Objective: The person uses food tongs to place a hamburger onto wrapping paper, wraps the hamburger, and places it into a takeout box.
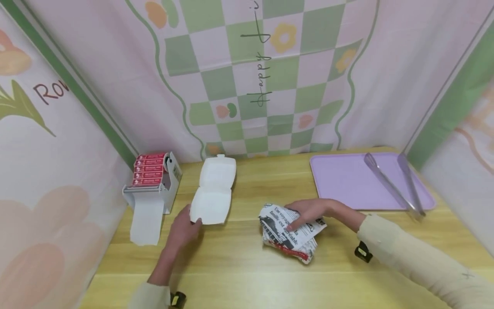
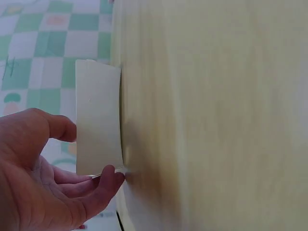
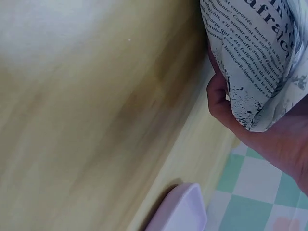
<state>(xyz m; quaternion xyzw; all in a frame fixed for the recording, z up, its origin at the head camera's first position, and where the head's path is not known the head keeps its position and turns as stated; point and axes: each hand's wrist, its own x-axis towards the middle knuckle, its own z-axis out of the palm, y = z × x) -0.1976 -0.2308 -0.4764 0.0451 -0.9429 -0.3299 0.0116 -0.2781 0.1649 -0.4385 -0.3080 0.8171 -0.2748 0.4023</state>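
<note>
A white clamshell food box [image 1: 211, 205] lies open on the table, its lid folded back toward the wall. My left hand [image 1: 184, 228] grips the box at its near left corner, thumb at the front edge. In the left wrist view, fingers [image 2: 103, 190] curl against the edge of the white box [image 2: 98, 115]. To the right, my right hand [image 1: 310, 211] holds a bundle wrapped in newspaper-print paper [image 1: 287, 234] from above. The wrapped bundle [image 3: 250, 57] hides most of the right fingers in the right wrist view; what is inside it is hidden.
At the back left stands a label dispenser [image 1: 171, 184] with a roll of red labels [image 1: 148, 169] and a white strip hanging down its front. A purple tray [image 1: 339, 180] sits at the back right, with metal tongs [image 1: 390, 184] lying across it. Printed curtains [image 1: 270, 86] rise behind the table.
</note>
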